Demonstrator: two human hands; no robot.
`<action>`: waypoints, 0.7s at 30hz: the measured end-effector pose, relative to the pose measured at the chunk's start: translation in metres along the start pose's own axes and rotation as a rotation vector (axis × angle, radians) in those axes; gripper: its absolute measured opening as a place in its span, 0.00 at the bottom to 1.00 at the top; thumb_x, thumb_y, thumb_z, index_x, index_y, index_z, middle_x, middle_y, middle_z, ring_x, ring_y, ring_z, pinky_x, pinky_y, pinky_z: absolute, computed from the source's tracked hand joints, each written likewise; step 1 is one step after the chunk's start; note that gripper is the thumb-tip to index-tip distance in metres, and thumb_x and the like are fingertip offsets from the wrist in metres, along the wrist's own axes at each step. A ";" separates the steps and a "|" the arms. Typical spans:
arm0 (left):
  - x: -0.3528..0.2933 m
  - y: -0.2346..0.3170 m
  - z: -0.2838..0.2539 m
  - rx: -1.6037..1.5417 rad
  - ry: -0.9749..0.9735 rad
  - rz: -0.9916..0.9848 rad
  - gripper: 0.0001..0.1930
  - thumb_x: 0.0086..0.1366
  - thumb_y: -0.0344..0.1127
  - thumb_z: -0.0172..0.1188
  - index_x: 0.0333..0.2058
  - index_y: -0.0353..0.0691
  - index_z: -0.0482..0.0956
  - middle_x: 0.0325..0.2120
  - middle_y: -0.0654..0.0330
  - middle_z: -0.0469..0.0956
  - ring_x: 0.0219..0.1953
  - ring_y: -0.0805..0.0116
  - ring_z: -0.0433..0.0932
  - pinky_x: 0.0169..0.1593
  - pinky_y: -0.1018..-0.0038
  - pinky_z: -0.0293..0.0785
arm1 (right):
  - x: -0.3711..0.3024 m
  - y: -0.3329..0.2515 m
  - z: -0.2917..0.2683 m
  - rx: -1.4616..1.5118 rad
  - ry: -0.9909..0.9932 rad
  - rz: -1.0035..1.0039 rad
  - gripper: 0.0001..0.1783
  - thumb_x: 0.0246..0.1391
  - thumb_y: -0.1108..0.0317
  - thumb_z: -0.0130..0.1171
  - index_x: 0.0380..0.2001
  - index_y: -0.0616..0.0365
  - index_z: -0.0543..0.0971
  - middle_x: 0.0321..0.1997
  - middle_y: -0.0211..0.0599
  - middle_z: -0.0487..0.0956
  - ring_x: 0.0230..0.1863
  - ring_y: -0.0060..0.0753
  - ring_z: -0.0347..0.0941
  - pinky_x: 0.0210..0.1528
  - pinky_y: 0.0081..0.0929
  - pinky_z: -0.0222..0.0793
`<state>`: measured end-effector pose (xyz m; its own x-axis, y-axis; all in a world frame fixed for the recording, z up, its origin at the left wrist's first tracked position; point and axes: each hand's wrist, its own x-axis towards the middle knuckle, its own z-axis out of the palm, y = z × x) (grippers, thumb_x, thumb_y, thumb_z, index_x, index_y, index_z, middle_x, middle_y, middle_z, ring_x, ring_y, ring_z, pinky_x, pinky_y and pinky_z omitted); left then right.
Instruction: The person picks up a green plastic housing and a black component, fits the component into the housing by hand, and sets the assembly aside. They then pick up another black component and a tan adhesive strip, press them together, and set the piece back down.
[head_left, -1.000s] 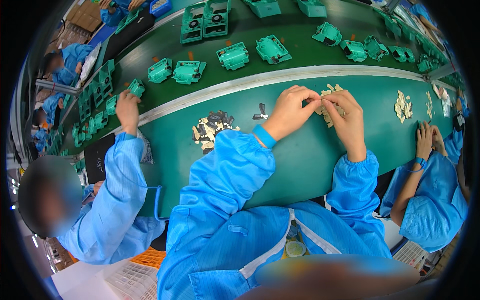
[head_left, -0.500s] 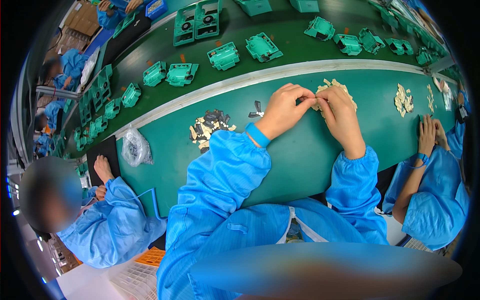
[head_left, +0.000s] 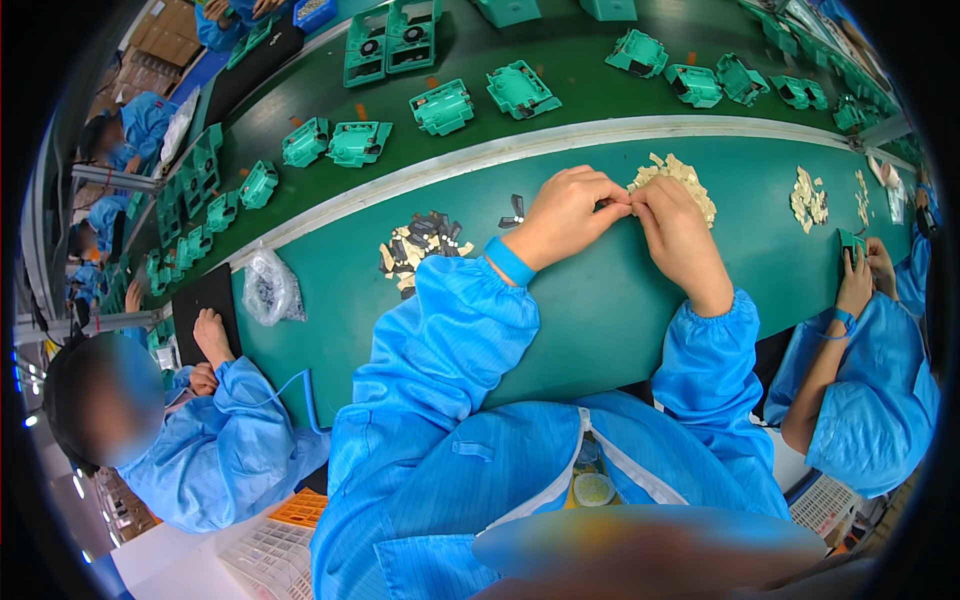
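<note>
Above the green work mat (head_left: 560, 330), the fingertips of both my hands meet in a pinch. My left hand (head_left: 562, 222), with a blue band at the wrist, has thumb and forefinger closed together. Against them press the closed fingertips of my right hand (head_left: 682, 236). Whatever lies between them is too small to make out. Just beyond my right hand spreads a pile of small cream-coloured pieces (head_left: 690, 178). A few black pieces (head_left: 514, 212) lie left of my left hand. Farther left is a mixed heap of black and cream pieces (head_left: 425, 245).
A clear plastic bag (head_left: 272, 288) lies on the mat's left. Past a pale rail (head_left: 480, 163), green plastic housings (head_left: 442, 107) stand along a dark green belt. Co-workers sit on both sides; the right one's hand (head_left: 855, 285) holds a green part. More cream pieces (head_left: 808, 200) lie right.
My hands stay pinched together in almost the same place, with the fingers shifting slightly. At the right, a green part now shows in the co-worker's hands.
</note>
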<state>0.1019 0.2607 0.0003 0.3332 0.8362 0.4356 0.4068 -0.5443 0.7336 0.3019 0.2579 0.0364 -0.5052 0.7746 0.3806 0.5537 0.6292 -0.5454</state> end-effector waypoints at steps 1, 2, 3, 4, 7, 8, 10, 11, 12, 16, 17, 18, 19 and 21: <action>0.001 0.000 0.001 0.020 -0.007 0.000 0.06 0.62 0.35 0.68 0.34 0.38 0.86 0.31 0.58 0.85 0.37 0.58 0.80 0.42 0.64 0.76 | 0.000 0.001 0.000 0.000 0.000 0.002 0.02 0.58 0.79 0.58 0.35 0.66 0.77 0.35 0.47 0.75 0.40 0.54 0.73 0.43 0.43 0.70; 0.001 0.001 0.001 0.018 -0.009 0.000 0.06 0.62 0.35 0.68 0.34 0.38 0.86 0.31 0.58 0.85 0.37 0.58 0.80 0.42 0.64 0.76 | 0.000 0.001 0.000 -0.011 0.002 0.000 0.01 0.58 0.79 0.58 0.34 0.66 0.77 0.35 0.48 0.75 0.40 0.54 0.73 0.43 0.44 0.70; 0.002 0.001 0.002 0.015 -0.013 -0.009 0.06 0.62 0.35 0.68 0.34 0.38 0.86 0.31 0.58 0.84 0.36 0.57 0.80 0.42 0.64 0.76 | 0.000 0.002 0.000 -0.022 0.004 -0.002 0.01 0.59 0.79 0.57 0.34 0.66 0.76 0.35 0.48 0.75 0.39 0.55 0.72 0.43 0.45 0.70; 0.002 0.002 0.002 0.013 -0.017 -0.018 0.06 0.62 0.35 0.68 0.34 0.38 0.86 0.31 0.58 0.84 0.36 0.57 0.80 0.42 0.64 0.76 | 0.000 0.003 0.000 -0.021 0.005 0.000 0.01 0.59 0.79 0.57 0.34 0.66 0.76 0.35 0.48 0.75 0.39 0.55 0.72 0.43 0.45 0.70; 0.004 0.002 0.003 0.008 -0.025 -0.016 0.06 0.62 0.34 0.68 0.34 0.38 0.86 0.31 0.58 0.84 0.37 0.57 0.80 0.42 0.64 0.75 | -0.001 0.005 0.000 -0.033 0.000 0.013 0.01 0.59 0.79 0.57 0.34 0.66 0.76 0.36 0.48 0.75 0.40 0.55 0.73 0.44 0.45 0.70; 0.004 0.002 0.004 0.007 -0.029 -0.014 0.06 0.62 0.34 0.68 0.34 0.38 0.86 0.31 0.58 0.84 0.37 0.57 0.80 0.42 0.64 0.75 | -0.002 0.007 0.000 -0.030 0.002 0.015 0.01 0.59 0.78 0.57 0.34 0.66 0.76 0.36 0.48 0.75 0.41 0.55 0.73 0.44 0.45 0.70; 0.005 0.001 0.003 0.015 -0.023 -0.011 0.06 0.62 0.33 0.68 0.34 0.38 0.86 0.31 0.57 0.85 0.37 0.58 0.79 0.42 0.64 0.75 | -0.002 0.007 -0.002 -0.027 0.010 0.020 0.02 0.59 0.78 0.57 0.35 0.66 0.76 0.36 0.48 0.75 0.41 0.55 0.73 0.44 0.45 0.70; 0.006 0.002 0.003 0.015 -0.029 -0.006 0.06 0.62 0.33 0.68 0.34 0.38 0.86 0.31 0.57 0.85 0.37 0.58 0.79 0.42 0.64 0.75 | -0.001 0.005 -0.003 -0.003 0.007 0.027 0.02 0.59 0.78 0.57 0.35 0.66 0.76 0.36 0.48 0.75 0.41 0.55 0.73 0.45 0.44 0.70; 0.007 0.003 0.003 0.014 -0.025 -0.013 0.06 0.62 0.33 0.68 0.34 0.37 0.86 0.32 0.57 0.84 0.37 0.58 0.79 0.42 0.64 0.75 | -0.001 0.004 -0.005 0.020 0.006 0.034 0.02 0.60 0.78 0.56 0.35 0.66 0.76 0.36 0.48 0.75 0.41 0.55 0.73 0.45 0.44 0.70; 0.010 0.007 0.006 0.026 -0.021 -0.005 0.06 0.62 0.33 0.68 0.35 0.37 0.86 0.32 0.58 0.85 0.37 0.58 0.78 0.41 0.64 0.75 | -0.002 0.007 -0.008 0.040 0.050 0.068 0.02 0.58 0.77 0.57 0.33 0.66 0.76 0.35 0.48 0.76 0.40 0.55 0.74 0.44 0.43 0.71; 0.011 0.008 0.006 0.027 -0.034 0.006 0.06 0.62 0.33 0.68 0.35 0.37 0.86 0.32 0.58 0.85 0.37 0.58 0.78 0.41 0.64 0.75 | -0.002 0.010 -0.008 0.008 0.089 0.116 0.03 0.56 0.76 0.58 0.31 0.66 0.76 0.33 0.47 0.76 0.39 0.54 0.74 0.43 0.43 0.71; 0.011 0.010 0.006 0.008 -0.036 -0.029 0.06 0.62 0.33 0.68 0.35 0.37 0.85 0.32 0.58 0.84 0.37 0.57 0.78 0.41 0.64 0.75 | -0.002 0.013 -0.008 -0.023 0.129 0.163 0.04 0.55 0.75 0.59 0.30 0.65 0.77 0.31 0.47 0.77 0.37 0.53 0.75 0.41 0.43 0.72; 0.012 0.011 0.005 -0.008 -0.034 -0.065 0.07 0.62 0.33 0.68 0.35 0.36 0.85 0.33 0.58 0.84 0.37 0.57 0.78 0.42 0.64 0.75 | -0.001 0.015 -0.011 -0.023 0.142 0.167 0.04 0.55 0.75 0.59 0.30 0.65 0.77 0.31 0.47 0.77 0.37 0.53 0.75 0.41 0.43 0.72; 0.012 0.010 0.007 0.038 0.001 -0.026 0.06 0.61 0.32 0.68 0.35 0.37 0.84 0.33 0.59 0.84 0.38 0.57 0.78 0.43 0.64 0.74 | -0.001 0.021 -0.016 -0.083 0.346 0.350 0.05 0.53 0.72 0.59 0.28 0.64 0.79 0.29 0.45 0.78 0.33 0.51 0.76 0.38 0.44 0.73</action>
<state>0.1162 0.2646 0.0096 0.3210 0.8501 0.4175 0.4473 -0.5247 0.7243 0.3248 0.2713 0.0368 -0.0382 0.9074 0.4185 0.7087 0.3198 -0.6289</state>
